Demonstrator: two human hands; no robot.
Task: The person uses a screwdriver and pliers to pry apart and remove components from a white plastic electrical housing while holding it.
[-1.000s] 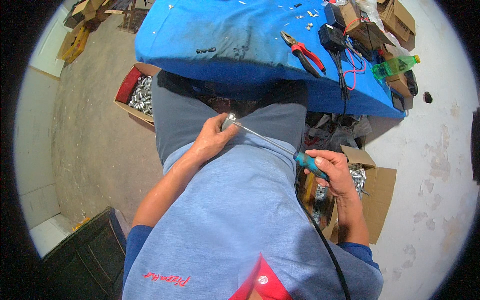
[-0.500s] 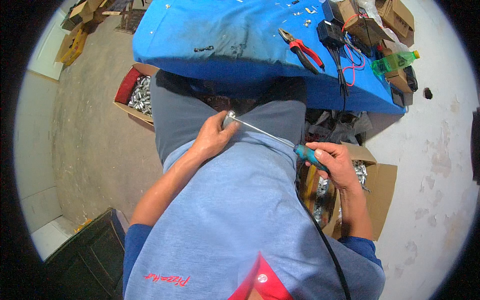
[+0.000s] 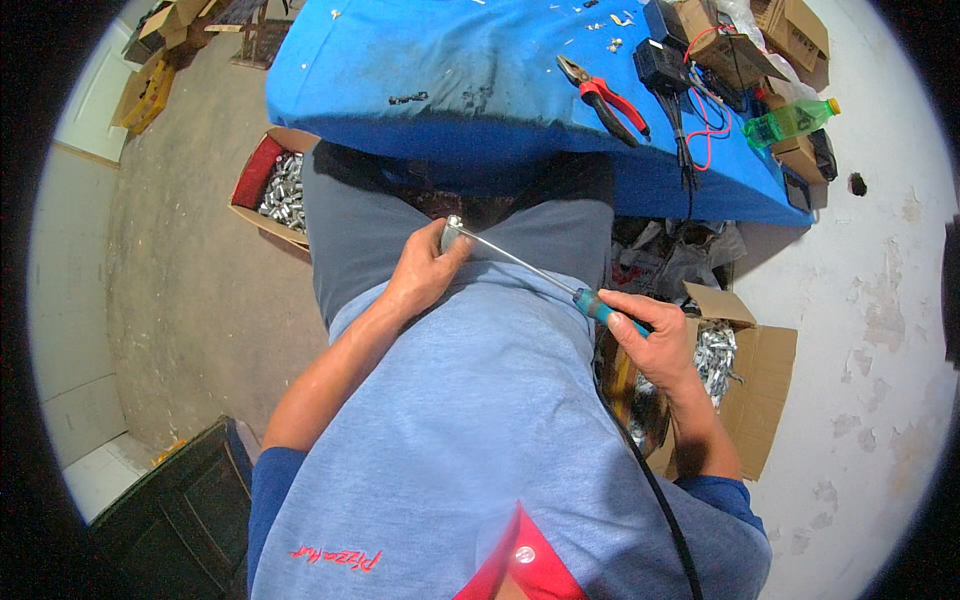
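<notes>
Over my lap [image 3: 350,225], left hand [image 3: 422,268] pinches small metal part [image 3: 450,237]; at its four o'clock, my right hand [image 3: 660,342] grips blue-handled screwdriver [image 3: 592,304].

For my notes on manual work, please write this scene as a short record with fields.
Left hand: grips small silvery metal piece
Right hand: holds blue-green-handled screwdriver
Tool position: thin metal shaft slants up to the metal piece; exact tip contact too small to tell
Blue cloth-covered table: red-and-black metal pliers; near right edge, transparent green plastic bottle
Left side: open brown cardboard box with red inner side, holding silvery metal parts
</notes>
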